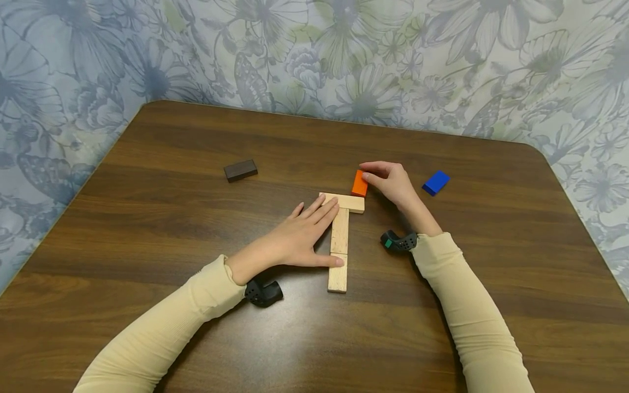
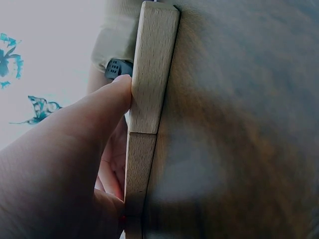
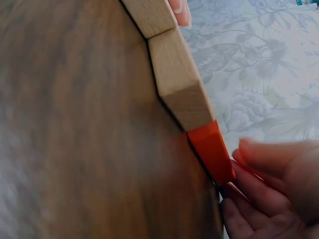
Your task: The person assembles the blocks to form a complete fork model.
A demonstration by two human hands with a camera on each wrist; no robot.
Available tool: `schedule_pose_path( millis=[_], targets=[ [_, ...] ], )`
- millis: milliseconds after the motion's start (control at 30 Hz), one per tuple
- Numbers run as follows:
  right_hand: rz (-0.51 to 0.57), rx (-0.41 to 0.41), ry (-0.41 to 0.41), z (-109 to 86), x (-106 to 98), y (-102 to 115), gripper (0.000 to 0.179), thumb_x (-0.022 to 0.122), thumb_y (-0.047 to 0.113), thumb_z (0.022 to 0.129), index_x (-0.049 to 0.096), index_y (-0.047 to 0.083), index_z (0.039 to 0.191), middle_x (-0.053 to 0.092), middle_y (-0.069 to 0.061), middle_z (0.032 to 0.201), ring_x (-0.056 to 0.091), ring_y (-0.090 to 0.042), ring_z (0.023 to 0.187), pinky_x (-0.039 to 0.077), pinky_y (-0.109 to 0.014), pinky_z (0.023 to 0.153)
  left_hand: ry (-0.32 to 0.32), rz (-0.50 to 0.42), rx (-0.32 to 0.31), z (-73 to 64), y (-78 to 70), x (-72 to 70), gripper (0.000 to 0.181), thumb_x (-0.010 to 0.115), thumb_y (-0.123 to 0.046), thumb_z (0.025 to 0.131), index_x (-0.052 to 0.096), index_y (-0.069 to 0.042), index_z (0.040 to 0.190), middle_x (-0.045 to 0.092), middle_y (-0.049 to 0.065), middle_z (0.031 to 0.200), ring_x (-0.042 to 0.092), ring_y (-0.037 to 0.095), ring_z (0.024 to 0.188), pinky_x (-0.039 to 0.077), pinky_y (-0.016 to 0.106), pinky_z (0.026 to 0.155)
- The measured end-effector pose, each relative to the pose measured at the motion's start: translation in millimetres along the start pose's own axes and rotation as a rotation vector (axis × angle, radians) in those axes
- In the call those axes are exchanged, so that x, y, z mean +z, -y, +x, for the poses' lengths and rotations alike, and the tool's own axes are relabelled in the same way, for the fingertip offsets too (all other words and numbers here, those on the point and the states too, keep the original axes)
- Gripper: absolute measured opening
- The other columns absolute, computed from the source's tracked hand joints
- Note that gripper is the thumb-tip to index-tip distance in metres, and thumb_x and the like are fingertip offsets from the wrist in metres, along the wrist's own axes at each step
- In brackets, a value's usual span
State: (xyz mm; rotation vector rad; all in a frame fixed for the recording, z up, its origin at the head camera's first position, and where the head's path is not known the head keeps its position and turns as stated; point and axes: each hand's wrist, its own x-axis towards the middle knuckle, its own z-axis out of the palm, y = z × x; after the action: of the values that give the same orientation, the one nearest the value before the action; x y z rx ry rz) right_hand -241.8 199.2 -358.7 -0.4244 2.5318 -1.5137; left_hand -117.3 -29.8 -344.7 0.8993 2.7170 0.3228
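Observation:
Three pale wooden blocks lie on the table in a T: a crossbar block (image 1: 351, 203), a middle block (image 1: 339, 232) and a near block (image 1: 337, 275). My left hand (image 1: 300, 240) lies over them with fingers spread. Its fingertips rest on the crossbar block's left part, and its thumb on the near block. An orange block (image 1: 360, 184) meets the crossbar's far side with its near end. My right hand (image 1: 390, 184) is at the orange block's far end, fingers touching that end. In the right wrist view its thumb (image 3: 249, 149) stands slightly off the orange block (image 3: 209, 149).
A dark brown block (image 1: 241, 170) lies at the back left of the table (image 1: 196, 136). To the right of my right hand lies a blue block (image 1: 435, 183). A patterned wall (image 1: 314, 60) rises behind the table's far edge. Each wrist carries a black camera (image 1: 264, 293).

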Motion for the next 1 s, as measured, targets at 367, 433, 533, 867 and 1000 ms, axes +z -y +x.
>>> schedule_pose_path(
  millis=[367,433,533,867,1000],
  targets=[
    [-0.204,-0.080,0.127,2.5,-2.9,1.3,0.038,0.063,0.015,0.091,0.059,0.006,0.128,0.048,-0.014,0.136,0.037,-0.024,0.129,0.031,-0.042,0.102,0.015,-0.008,-0.011,3.2,-1.3,-2.6,0.106,0.039,-0.079,0.078,0.001,-0.011,0.151,-0.008,0.000,0.155,-0.015,0.017,0.137,0.002,0.049,0.108],
    [-0.204,-0.076,0.141,3.1,-4.0,0.7,0.039,0.063,0.016,0.091,0.058,0.006,0.129,0.045,-0.014,0.138,0.036,-0.025,0.130,0.029,-0.042,0.103,0.015,-0.011,-0.012,3.7,-1.4,-2.8,0.106,0.039,-0.079,0.078,0.001,-0.011,0.151,-0.008,0.000,0.155,-0.015,0.017,0.137,0.002,0.049,0.108],
    [-0.202,-0.071,0.159,3.3,-4.9,-0.2,0.039,0.063,0.017,0.092,0.058,0.007,0.129,0.043,-0.014,0.140,0.035,-0.026,0.131,0.028,-0.043,0.104,0.007,-0.012,-0.009,4.2,-1.6,-2.7,0.107,0.039,-0.079,0.078,0.002,-0.010,0.151,-0.007,0.000,0.155,-0.014,0.017,0.138,0.003,0.050,0.108],
    [-0.191,-0.089,0.185,2.6,-7.7,-0.5,0.039,0.062,0.014,0.092,0.057,0.007,0.130,0.042,-0.014,0.141,0.032,-0.024,0.133,0.026,-0.044,0.104,-0.005,-0.013,-0.007,5.5,-2.1,-1.9,0.107,0.038,-0.079,0.078,0.003,-0.010,0.151,-0.006,0.000,0.155,-0.014,0.017,0.138,0.003,0.050,0.108],
    [-0.191,-0.088,0.188,3.4,-7.3,-1.3,0.039,0.061,0.013,0.092,0.057,0.007,0.131,0.041,-0.014,0.141,0.032,-0.025,0.133,0.026,-0.043,0.105,-0.008,-0.014,-0.006,5.6,-1.5,-1.5,0.107,0.039,-0.079,0.078,0.003,-0.009,0.151,-0.006,0.000,0.155,-0.014,0.017,0.138,0.003,0.050,0.108]
  ],
)
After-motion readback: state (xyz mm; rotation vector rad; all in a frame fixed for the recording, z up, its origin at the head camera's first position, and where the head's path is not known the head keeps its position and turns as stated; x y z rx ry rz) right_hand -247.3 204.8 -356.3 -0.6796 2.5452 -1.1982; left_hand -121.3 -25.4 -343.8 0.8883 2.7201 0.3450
